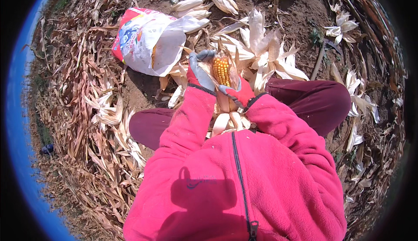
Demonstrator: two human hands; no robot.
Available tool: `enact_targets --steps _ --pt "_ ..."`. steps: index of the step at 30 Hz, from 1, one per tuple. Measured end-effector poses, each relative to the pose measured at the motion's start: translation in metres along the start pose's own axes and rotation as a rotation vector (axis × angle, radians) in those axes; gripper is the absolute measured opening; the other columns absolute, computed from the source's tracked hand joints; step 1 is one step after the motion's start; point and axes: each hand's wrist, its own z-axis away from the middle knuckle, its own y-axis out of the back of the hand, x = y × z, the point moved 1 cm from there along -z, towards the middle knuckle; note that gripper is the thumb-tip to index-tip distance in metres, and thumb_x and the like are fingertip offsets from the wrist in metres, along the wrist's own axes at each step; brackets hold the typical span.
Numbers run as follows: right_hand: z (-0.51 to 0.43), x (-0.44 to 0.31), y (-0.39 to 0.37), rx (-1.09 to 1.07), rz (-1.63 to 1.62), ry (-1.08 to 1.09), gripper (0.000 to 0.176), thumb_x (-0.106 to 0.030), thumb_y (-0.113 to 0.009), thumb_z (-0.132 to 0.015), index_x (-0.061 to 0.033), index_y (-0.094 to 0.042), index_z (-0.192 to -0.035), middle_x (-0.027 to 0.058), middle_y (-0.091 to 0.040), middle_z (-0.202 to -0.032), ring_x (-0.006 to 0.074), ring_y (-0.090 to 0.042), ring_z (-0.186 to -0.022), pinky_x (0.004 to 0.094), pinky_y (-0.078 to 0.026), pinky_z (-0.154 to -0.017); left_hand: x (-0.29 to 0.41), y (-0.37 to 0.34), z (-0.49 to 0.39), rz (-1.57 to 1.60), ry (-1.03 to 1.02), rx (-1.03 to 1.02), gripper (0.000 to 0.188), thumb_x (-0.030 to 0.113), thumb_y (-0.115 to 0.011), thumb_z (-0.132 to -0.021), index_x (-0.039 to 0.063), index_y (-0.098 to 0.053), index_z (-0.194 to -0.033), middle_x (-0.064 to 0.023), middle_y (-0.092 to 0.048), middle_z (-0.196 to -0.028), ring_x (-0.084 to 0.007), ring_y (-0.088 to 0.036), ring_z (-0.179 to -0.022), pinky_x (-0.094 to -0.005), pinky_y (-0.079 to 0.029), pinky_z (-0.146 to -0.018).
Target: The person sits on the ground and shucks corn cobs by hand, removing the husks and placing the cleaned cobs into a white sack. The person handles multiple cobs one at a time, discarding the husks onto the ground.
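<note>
An ear of yellow corn point(221, 71) stands upright before me, its kernels bare at the front and pale husk point(233, 74) still around its sides and base. My left hand point(200, 71), in a red and grey work glove, grips husk on the left side of the ear near its tip. Lower down, my right hand point(237, 92), gloved the same way, is closed around the ear's right side and base, thumb across the front. Peeled husks point(230, 121) lie in my lap under the ear. The fingers behind the ear are hidden.
A printed white and red woven sack point(143, 41) lies on its side at the upper left, mouth towards me. Loose husks point(261, 51) spread beyond my hands and at the top. Dry corn stalks and leaves point(88, 116) cover the left; more stalks point(369, 22) run along the right.
</note>
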Motion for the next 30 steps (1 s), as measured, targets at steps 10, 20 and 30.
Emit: enact_targets --steps 10,20,30 --pt "-0.033 0.027 0.047 0.362 -0.329 -0.076 0.053 -0.035 -0.069 -0.083 0.0024 -0.056 -0.118 0.0074 -0.064 -0.106 0.0138 -0.059 -0.096 0.0293 -0.046 -0.087 0.022 0.017 0.01 0.011 0.127 -0.039 0.05 0.056 -0.047 -0.091 0.018 -0.036 -0.061 0.0055 -0.029 -0.047 -0.0096 -0.02 -0.038 -0.0272 -0.029 -0.039" --pt "-0.054 0.01 0.11 0.547 -0.403 0.189 0.06 -0.03 -0.076 -0.078 0.0059 -0.053 -0.12 0.007 -0.063 -0.104 0.0124 -0.057 -0.099 0.0276 -0.046 -0.087 -0.019 0.087 0.013 -0.627 0.349 -0.436 0.059 0.055 -0.042 -0.094 0.001 -0.064 -0.082 -0.0041 -0.059 -0.06 -0.0104 -0.055 -0.052 -0.0243 -0.045 -0.051" --pt "-0.047 -0.001 0.071 0.448 -0.112 0.298 0.064 -0.028 -0.084 -0.069 0.0023 -0.053 -0.116 0.0084 -0.063 -0.106 0.0151 -0.06 -0.094 0.0289 -0.048 -0.084 -0.046 -0.002 0.05 -1.278 -0.496 -0.492 0.088 0.045 -0.082 -0.063 0.002 -0.045 -0.13 -0.0171 -0.059 -0.115 -0.0296 -0.059 -0.107 -0.0386 -0.047 -0.089"
